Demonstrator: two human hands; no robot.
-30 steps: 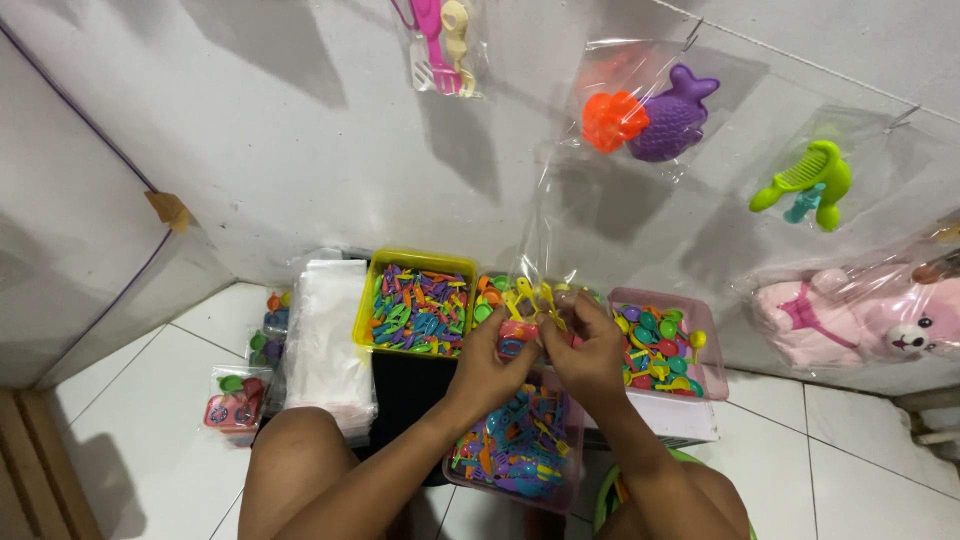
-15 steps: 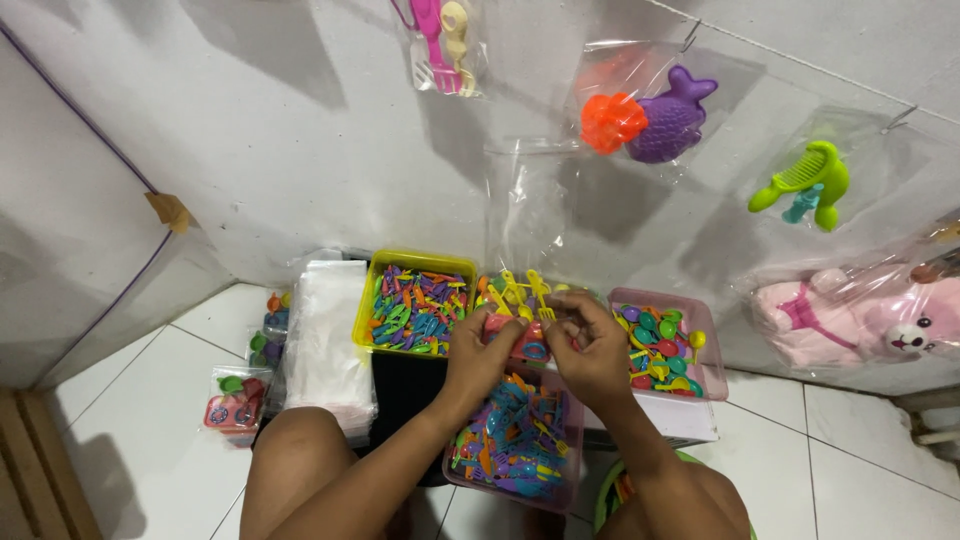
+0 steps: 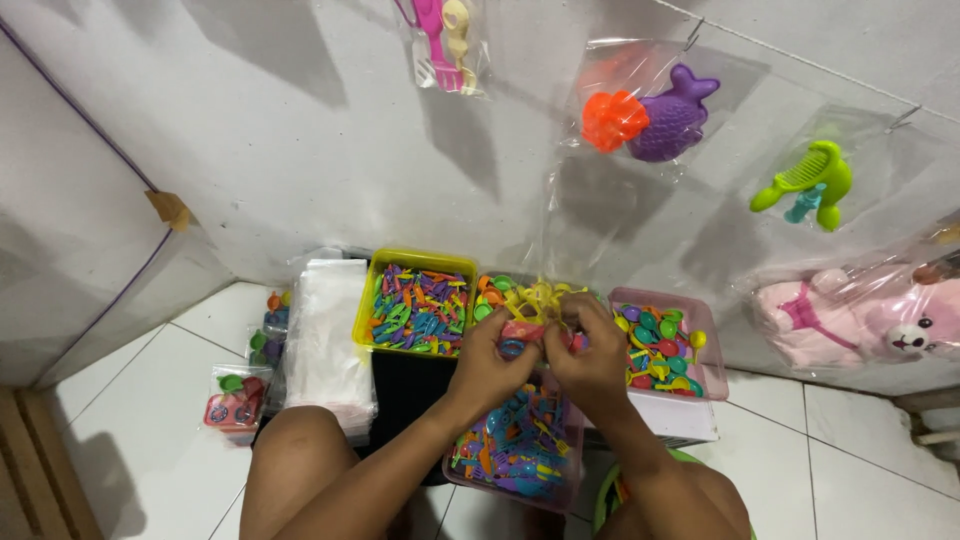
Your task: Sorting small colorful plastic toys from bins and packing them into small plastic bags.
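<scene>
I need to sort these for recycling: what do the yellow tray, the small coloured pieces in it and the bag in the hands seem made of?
Yellow tray: likely rigid, glossy plastic. Small coloured pieces: probably moulded plastic, bright uniform colours. Bag: thin clear plastic film, see-through and crinkled.

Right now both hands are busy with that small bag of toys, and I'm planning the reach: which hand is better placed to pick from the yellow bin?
Left hand, probably: the yellow bin sits on its side, while the right hand would have to cross over.
</scene>
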